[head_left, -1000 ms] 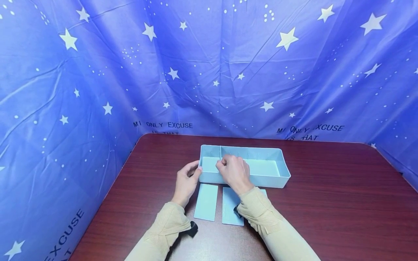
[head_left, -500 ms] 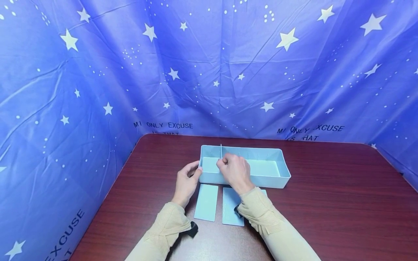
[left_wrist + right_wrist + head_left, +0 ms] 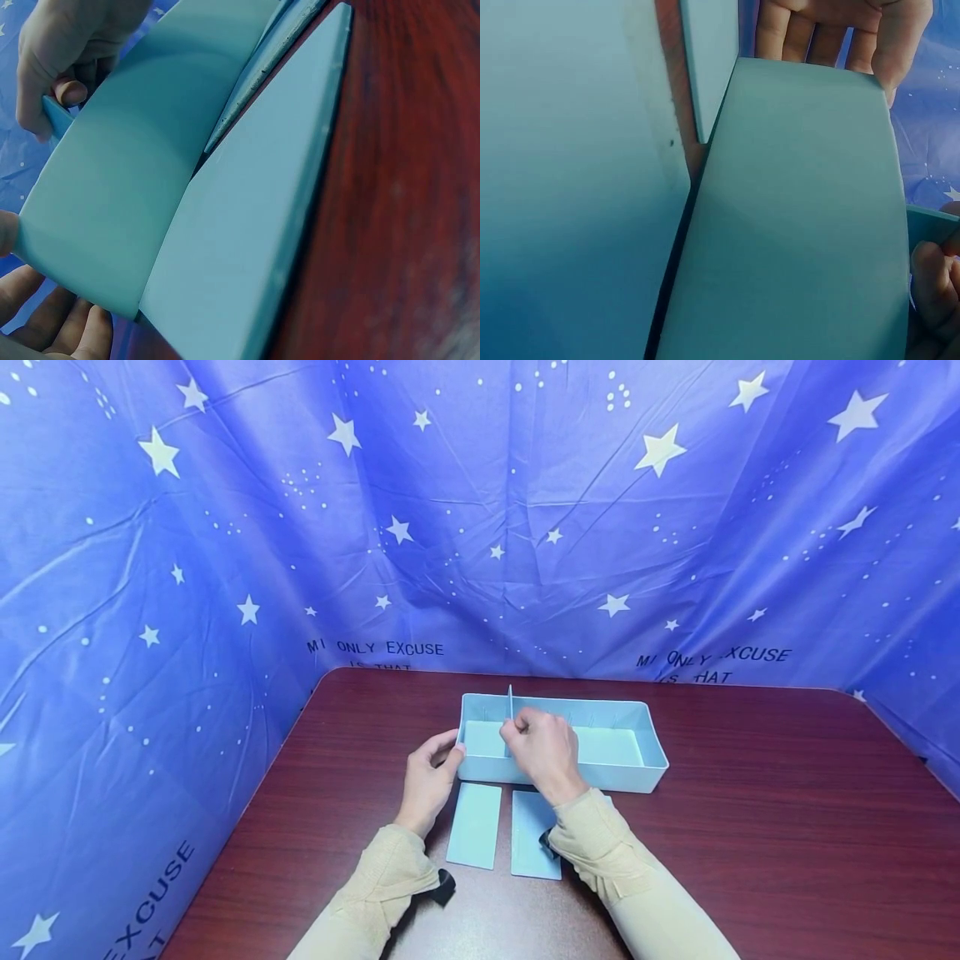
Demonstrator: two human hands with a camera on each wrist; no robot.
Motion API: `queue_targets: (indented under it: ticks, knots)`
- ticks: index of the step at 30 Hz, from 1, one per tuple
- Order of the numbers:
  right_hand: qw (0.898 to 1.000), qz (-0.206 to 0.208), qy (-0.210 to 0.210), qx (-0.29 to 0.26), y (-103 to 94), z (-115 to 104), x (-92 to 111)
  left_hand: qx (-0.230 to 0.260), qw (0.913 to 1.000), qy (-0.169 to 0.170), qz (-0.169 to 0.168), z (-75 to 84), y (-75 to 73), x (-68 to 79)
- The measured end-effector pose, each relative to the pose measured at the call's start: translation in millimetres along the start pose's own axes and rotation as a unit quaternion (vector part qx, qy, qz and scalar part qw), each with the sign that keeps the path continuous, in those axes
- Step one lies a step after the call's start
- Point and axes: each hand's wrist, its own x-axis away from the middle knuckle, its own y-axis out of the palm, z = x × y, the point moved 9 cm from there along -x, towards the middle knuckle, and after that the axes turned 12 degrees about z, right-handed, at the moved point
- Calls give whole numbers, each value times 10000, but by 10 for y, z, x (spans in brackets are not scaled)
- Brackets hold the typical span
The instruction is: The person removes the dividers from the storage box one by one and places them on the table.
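Observation:
A long, light-blue open box point(image 3: 622, 777) lies across the table, with small ribs along its inner back wall. My left hand point(image 3: 427, 782) grips the box's left end, thumb at the front corner and fingers around the end wall. Inside the box, my right hand point(image 3: 546, 752) pinches a thin upright divider point(image 3: 511, 702). That divider's top edge stands above the back rim. In the right wrist view, the divider point(image 3: 933, 223) pokes up over the front wall between thumb and fingers. The right hand hides part of the box floor.
Two flat light-blue panels lie on the table before the box: a narrow left panel point(image 3: 474, 827) and a right panel point(image 3: 531, 839) partly under my right sleeve. The dark red wooden table point(image 3: 765, 810) meets a blue star-printed curtain point(image 3: 480, 568) at the back and left.
The divider has risen from about the level of the box rim to clearly above it, with my right hand moving slightly up and right. My left hand stays on the box end.

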Motion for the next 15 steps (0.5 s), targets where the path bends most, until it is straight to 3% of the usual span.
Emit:
queue_targets:
  ticks: [5, 15]
  knots:
    - [9998, 51, 150, -92, -49, 13, -28, -40, 10000, 55, -41, 231, -19, 93]
    - [9995, 115, 152, -235, -114, -9, -71, -10, 10000, 80, -20, 251, -22, 100]
